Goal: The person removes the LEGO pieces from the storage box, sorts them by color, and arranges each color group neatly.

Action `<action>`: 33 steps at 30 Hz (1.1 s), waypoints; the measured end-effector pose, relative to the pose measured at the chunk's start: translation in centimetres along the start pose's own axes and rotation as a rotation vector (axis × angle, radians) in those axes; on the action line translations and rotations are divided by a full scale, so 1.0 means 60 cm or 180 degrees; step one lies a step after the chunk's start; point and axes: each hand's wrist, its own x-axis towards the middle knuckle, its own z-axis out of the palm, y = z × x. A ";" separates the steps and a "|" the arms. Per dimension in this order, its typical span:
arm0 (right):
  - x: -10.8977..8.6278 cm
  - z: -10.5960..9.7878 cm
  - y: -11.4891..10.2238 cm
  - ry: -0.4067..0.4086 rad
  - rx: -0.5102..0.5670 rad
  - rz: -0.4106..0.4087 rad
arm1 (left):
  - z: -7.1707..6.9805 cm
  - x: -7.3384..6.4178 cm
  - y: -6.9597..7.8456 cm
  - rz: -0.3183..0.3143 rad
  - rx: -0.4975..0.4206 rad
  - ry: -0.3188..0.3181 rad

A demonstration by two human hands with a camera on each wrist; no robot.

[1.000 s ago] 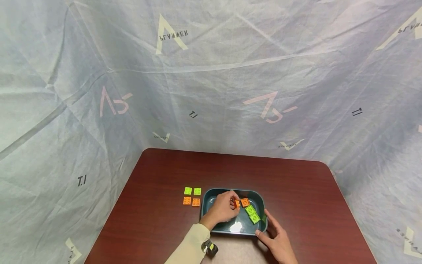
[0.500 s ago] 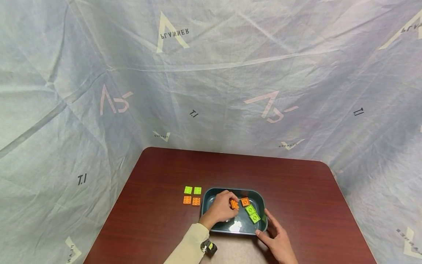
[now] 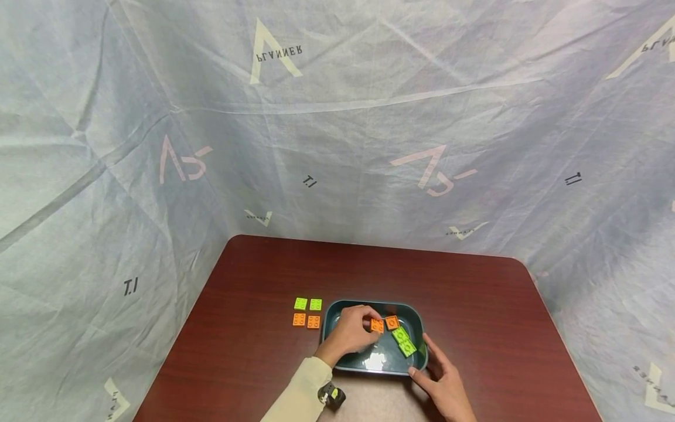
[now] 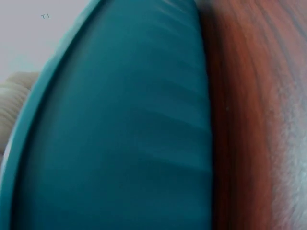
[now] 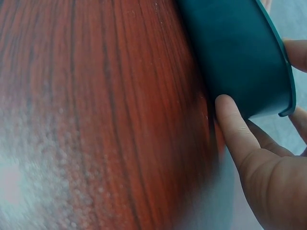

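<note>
My left hand [image 3: 348, 332] reaches in over the teal tray [image 3: 353, 370] and pinches an orange toy brick [image 3: 377, 326] between thumb and fingers, its studs facing up. Just right of that brick lies another orange brick [image 3: 391, 323], hollow side up. Two green bricks [image 3: 404, 341] rest below it, also underside up. At the tray's front right corner, my right hand [image 3: 443, 384] holds the tray, thumb on the front and fingers along the right side. The right wrist view shows its thumb [image 5: 230, 115] against the outer wall. In the left wrist view, the tray wall hides most of my left hand.
Left of the tray, two green bricks [image 3: 308, 304] sit in a row behind two orange bricks [image 3: 306, 320], all studs up. The dark red wooden table [image 3: 253, 357] is enclosed by grey fabric sheets [image 3: 337, 152] at the back and sides.
The orange brick in my left hand has turned from edge-on to studs up. My right hand stays at the tray corner, and the other bricks have not moved.
</note>
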 end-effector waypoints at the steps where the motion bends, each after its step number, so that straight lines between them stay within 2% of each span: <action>1: 0.000 0.000 0.000 0.0000 0.0010 0.0005 | -0.002 -0.001 0.002 0.0007 -0.0008 0.0015; 8: 0.002 0.001 -0.001 0.0022 0.0035 -0.0016 | -0.015 -0.003 0.004 0.0125 -0.0061 0.0126; 11: 0.002 0.002 -0.002 0.0023 0.0031 -0.0021 | -0.024 -0.005 0.005 0.0130 -0.0120 0.0125; 22: 0.003 0.004 0.000 0.0062 0.0067 -0.0037 | -0.053 -0.013 0.007 0.0075 -0.0007 0.0310; 33: -0.001 0.005 -0.003 0.0080 0.0059 -0.0007 | -0.082 -0.022 0.003 0.0134 -0.0277 0.0366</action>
